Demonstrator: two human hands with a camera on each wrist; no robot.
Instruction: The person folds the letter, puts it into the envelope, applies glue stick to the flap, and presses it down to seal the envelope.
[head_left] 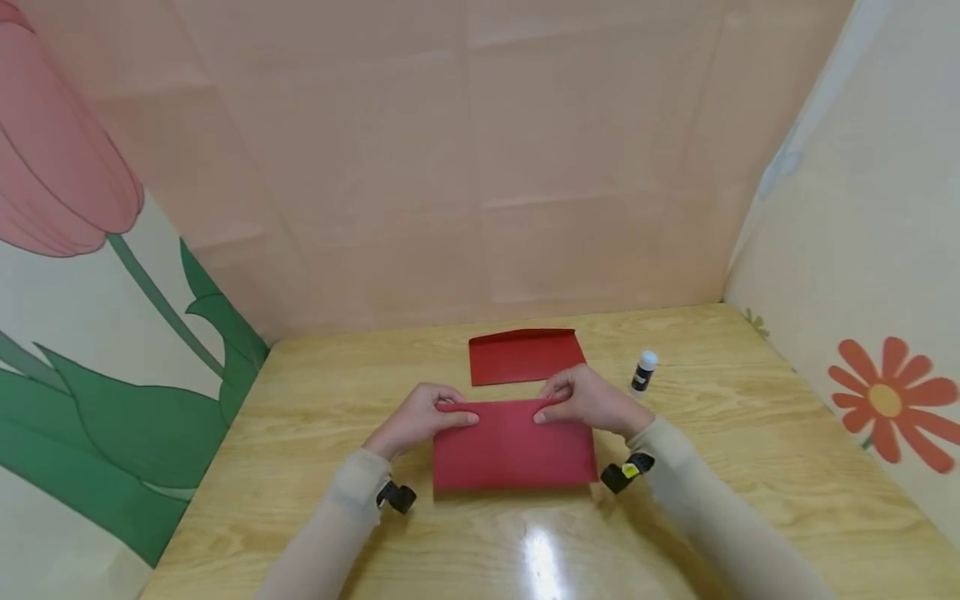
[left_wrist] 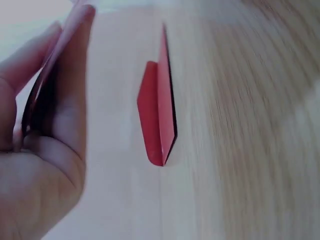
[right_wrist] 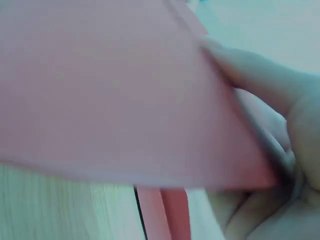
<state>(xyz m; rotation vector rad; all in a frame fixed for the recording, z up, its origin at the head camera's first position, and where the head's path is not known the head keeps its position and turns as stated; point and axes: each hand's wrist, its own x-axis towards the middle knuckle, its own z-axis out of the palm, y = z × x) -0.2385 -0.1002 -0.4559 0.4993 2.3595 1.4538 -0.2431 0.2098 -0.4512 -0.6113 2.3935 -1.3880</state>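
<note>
Both hands hold a red envelope point(head_left: 513, 446) by its upper edge, its plain face tilted towards me above the wooden table. My left hand point(head_left: 420, 418) pinches it near the upper left corner, thumb on the near face and fingers behind. At the upper right, my right hand point(head_left: 588, 402) pinches it the same way. In the right wrist view the envelope point(right_wrist: 115, 100) fills much of the picture, with the thumb of the right hand point(right_wrist: 270, 85) along its edge. Behind it on the table lies a second red envelope point(head_left: 521, 358), its flap point(left_wrist: 149, 115) raised in the left wrist view.
A small dark bottle with a white cap point(head_left: 644, 372) stands on the table point(head_left: 315, 467) to the right of the second envelope. A pinkish backdrop point(head_left: 480, 167) rises behind the table, and walls with painted flowers point(head_left: 885, 400) flank it.
</note>
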